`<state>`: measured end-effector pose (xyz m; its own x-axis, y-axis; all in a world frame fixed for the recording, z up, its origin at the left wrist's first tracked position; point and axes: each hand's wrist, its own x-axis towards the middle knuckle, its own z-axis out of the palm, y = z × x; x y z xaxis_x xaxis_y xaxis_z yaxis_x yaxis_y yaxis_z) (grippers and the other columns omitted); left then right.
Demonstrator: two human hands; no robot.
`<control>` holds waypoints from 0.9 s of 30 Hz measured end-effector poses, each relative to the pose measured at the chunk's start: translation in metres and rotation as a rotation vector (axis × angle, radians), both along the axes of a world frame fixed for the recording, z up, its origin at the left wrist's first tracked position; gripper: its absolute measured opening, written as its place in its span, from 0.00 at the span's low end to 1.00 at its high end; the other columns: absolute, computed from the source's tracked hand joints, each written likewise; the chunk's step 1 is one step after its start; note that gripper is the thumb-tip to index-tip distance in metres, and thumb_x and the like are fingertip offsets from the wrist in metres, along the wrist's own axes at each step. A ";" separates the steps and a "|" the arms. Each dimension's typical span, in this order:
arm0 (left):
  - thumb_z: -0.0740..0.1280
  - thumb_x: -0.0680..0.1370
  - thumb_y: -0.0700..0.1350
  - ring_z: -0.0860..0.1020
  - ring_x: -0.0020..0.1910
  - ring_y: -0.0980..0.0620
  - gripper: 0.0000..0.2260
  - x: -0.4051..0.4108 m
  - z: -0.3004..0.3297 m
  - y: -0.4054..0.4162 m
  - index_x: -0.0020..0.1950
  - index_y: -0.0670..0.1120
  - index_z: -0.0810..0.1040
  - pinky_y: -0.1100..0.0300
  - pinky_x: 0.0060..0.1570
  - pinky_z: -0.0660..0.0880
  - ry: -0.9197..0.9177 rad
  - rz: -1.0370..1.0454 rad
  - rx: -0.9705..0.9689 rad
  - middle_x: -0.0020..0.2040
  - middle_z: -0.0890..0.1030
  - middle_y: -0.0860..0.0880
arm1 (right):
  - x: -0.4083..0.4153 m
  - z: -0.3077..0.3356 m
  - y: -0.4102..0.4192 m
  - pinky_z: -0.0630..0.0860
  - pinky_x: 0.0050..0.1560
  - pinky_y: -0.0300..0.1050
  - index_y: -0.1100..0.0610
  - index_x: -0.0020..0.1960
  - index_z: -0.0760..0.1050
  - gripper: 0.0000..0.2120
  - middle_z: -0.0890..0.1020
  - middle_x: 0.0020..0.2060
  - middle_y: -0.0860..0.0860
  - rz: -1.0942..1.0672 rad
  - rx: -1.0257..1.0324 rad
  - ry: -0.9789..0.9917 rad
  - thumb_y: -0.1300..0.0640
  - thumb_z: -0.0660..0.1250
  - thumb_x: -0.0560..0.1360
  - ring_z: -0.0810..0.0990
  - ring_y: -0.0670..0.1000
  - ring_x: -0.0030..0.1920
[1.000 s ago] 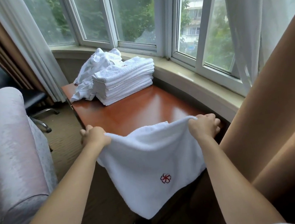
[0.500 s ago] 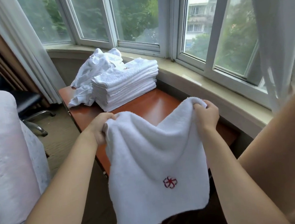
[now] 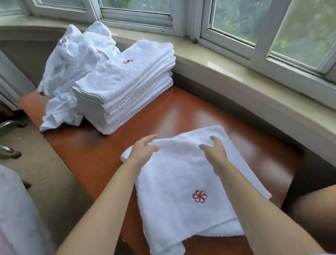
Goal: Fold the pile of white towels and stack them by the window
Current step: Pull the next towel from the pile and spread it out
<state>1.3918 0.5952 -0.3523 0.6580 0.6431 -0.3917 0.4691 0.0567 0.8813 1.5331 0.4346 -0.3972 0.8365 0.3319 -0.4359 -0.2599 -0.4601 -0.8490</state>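
A tall stack [image 3: 129,89] sits folded by the window – a crumpled heap [image 3: 73,75] remains – while both hands [image 3: 144,151] [image 3: 213,149], fingers spread and holding nothing, rest on a half-folded towel [image 3: 186,188] on the surface [image 3: 182,113].

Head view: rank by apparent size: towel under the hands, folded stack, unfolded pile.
1. towel under the hands, though it lies nearest the camera.
2-3. folded stack and unfolded pile: alike, partly overlapping, unranked.

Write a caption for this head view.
Both hands spread a towel on the table beside the stack.
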 end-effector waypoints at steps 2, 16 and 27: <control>0.64 0.78 0.35 0.68 0.67 0.55 0.20 0.005 -0.023 -0.003 0.70 0.47 0.73 0.67 0.53 0.64 0.090 -0.089 0.013 0.70 0.71 0.50 | -0.007 -0.020 0.000 0.68 0.59 0.45 0.51 0.76 0.60 0.29 0.66 0.72 0.50 0.055 -0.068 0.053 0.57 0.64 0.77 0.69 0.54 0.69; 0.64 0.76 0.48 0.49 0.78 0.50 0.27 -0.005 -0.075 -0.047 0.75 0.54 0.64 0.46 0.76 0.47 0.473 -0.494 0.516 0.79 0.53 0.49 | -0.019 -0.056 -0.029 0.56 0.73 0.43 0.58 0.70 0.70 0.23 0.63 0.75 0.54 0.296 -0.329 -0.367 0.66 0.62 0.76 0.58 0.52 0.75; 0.73 0.72 0.51 0.76 0.57 0.43 0.28 -0.100 -0.087 -0.141 0.68 0.45 0.67 0.47 0.56 0.76 0.438 0.503 0.042 0.61 0.75 0.47 | -0.021 -0.054 -0.126 0.64 0.68 0.55 0.55 0.74 0.60 0.32 0.72 0.66 0.57 -0.208 -0.478 -0.019 0.52 0.68 0.74 0.67 0.62 0.67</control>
